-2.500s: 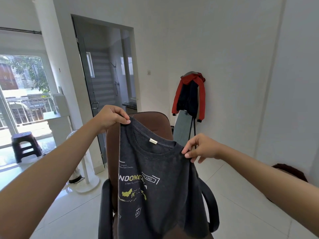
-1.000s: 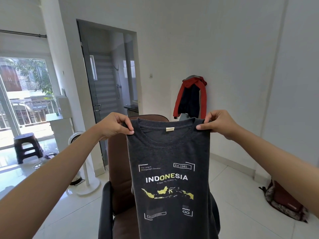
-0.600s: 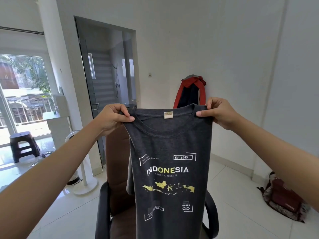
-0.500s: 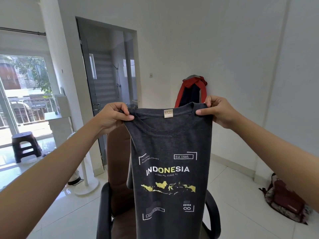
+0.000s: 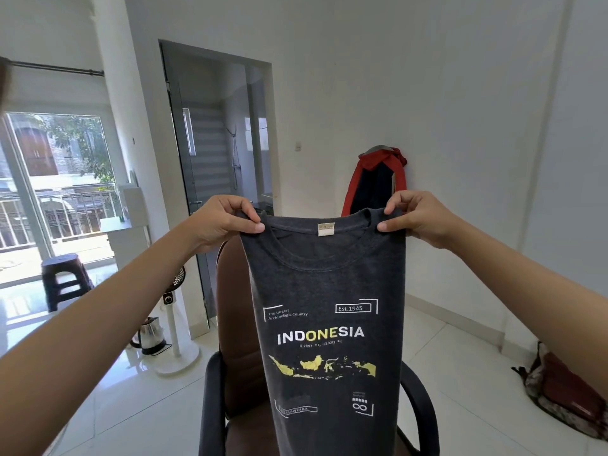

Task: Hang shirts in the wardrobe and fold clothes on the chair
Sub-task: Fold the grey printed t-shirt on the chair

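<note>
Head view: the left hand [image 5: 219, 222] and the right hand [image 5: 415, 218] are each pinching 1 shoulder of the dark shirt [image 5: 325, 324], thumbs in front and fingers curled behind, holding it spread flat with the print facing the camera, hanging in front of the brown chair [image 5: 230, 327]. Compared with 2.5 s ago, the shirt is now hanging higher and straighter, which suggests it is ready for folding or hanging. The hem is running out of frame below. Open floor is lying on both sides; a jacket [image 5: 378, 182] on the wall and a bag [image 5: 559, 393] are standing well apart.
</note>
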`<state>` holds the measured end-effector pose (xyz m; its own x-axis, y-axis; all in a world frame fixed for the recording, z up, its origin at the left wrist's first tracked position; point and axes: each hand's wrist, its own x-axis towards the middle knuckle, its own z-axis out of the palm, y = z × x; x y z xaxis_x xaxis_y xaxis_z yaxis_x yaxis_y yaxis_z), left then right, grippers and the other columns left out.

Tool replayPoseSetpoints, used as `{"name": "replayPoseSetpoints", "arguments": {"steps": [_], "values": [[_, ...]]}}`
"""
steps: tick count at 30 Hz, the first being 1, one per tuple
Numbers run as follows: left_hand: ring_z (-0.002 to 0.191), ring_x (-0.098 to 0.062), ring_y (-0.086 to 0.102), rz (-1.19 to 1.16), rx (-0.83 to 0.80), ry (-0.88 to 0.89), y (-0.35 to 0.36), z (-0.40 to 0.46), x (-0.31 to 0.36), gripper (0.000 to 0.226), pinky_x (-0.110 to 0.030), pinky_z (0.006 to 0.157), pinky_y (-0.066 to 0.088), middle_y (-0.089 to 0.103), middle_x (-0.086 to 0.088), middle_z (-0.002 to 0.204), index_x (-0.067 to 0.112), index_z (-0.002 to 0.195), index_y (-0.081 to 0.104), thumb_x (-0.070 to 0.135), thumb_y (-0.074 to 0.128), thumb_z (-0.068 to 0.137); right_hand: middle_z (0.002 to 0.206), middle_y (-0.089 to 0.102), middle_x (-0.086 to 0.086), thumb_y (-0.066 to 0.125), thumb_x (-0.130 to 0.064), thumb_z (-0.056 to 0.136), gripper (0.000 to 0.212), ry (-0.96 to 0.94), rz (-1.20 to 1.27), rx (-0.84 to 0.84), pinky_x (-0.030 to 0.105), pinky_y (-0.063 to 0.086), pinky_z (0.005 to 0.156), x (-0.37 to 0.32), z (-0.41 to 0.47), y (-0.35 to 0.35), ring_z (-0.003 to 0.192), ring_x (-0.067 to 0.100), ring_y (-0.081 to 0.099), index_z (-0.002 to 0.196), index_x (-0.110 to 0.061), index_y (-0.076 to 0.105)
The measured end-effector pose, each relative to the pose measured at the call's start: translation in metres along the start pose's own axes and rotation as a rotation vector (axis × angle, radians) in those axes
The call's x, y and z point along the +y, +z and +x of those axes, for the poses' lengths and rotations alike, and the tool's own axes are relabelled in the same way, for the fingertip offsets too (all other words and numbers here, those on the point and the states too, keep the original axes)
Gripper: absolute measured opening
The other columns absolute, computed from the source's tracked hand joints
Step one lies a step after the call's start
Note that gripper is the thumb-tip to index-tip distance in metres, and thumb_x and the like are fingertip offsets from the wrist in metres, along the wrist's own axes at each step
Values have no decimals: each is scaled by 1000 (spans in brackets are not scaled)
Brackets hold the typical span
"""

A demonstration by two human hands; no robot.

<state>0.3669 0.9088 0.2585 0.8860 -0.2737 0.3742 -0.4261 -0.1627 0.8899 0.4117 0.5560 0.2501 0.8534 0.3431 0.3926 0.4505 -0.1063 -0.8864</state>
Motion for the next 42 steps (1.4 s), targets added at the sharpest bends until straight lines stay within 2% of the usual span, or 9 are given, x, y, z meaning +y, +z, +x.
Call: {"name": "replayPoseSetpoints", "arguments": {"steps": [6, 10, 14, 20, 23, 29, 31, 35, 42], "values": [[63, -13, 66, -91, 0, 30, -5, 4, 0, 37, -19, 62, 54, 64, 0, 61, 16, 56, 67, 24, 95, 34, 61, 62, -3, 67, 15, 73, 32, 7, 97, 21, 22, 54, 57, -2, 2, 1, 64, 15, 65, 69, -12, 52], [60, -12, 65, -131, 9, 14, -1, 7, 9, 32, -19, 57, 53, 61, 0, 59, 15, 54, 63, -12, 80, 50, 63, 60, -2, 63, 15, 72, 34, -26, 226, 20, 21, 52, 53, -11, 9, 12, 62, 13, 64, 68, -16, 49], [61, -13, 66, -147, 26, 21, 0, 11, 14, 19, -19, 57, 54, 63, -1, 60, 15, 54, 63, 4, 77, 49, 66, 64, -2, 67, 7, 71, 27, -54, 291, 41, 23, 53, 56, -15, 20, 28, 63, 13, 65, 71, -14, 50], [73, -19, 67, -186, 112, 10, -7, 22, -18, 24, -27, 64, 58, 65, -8, 77, 10, 70, 57, -9, 69, 62, 77, 67, 4, 83, -12, 49, 35, -8, 304, 117, 26, 56, 61, 4, 34, 42, 71, 16, 67, 69, -16, 54], [76, -19, 66, -200, 135, -39, -5, 30, -42, 26, -28, 69, 59, 64, -8, 81, 9, 73, 56, -15, 65, 69, 80, 65, 6, 81, -8, 55, 31, 33, 250, 129, 29, 57, 69, 27, 44, 48, 76, 19, 65, 71, -15, 55], [74, -15, 68, -56, 162, -186, -2, 62, -86, 23, -23, 65, 56, 70, -3, 77, 6, 81, 64, -15, 66, 73, 87, 63, 6, 83, -3, 65, 28, 111, 74, 76, 39, 54, 82, 83, 83, 57, 86, 24, 61, 73, -15, 58], [70, -11, 69, 5, 174, -228, 0, 76, -99, 21, -20, 62, 55, 69, -3, 79, 6, 82, 65, -14, 67, 74, 87, 62, 6, 85, -9, 64, 28, 135, -4, 28, 35, 56, 74, 101, 99, 61, 85, 23, 62, 73, -16, 59], [72, -12, 67, 112, 215, -314, 0, 101, -129, 21, -18, 62, 54, 67, -5, 85, 7, 82, 67, -11, 71, 72, 71, 58, 0, 84, -4, 66, 29, 118, -21, -52, 18, 49, 57, 133, 129, 63, 67, 13, 58, 71, -14, 57], [67, -8, 66, 49, 363, -441, 2, 109, -167, 21, -17, 61, 54, 64, -8, 83, 7, 81, 64, -12, 68, 74, 72, 60, 2, 81, 1, 67, 28, 167, 109, -148, 21, 52, 59, 185, 155, 59, 66, 13, 62, 72, -13, 57]]}}
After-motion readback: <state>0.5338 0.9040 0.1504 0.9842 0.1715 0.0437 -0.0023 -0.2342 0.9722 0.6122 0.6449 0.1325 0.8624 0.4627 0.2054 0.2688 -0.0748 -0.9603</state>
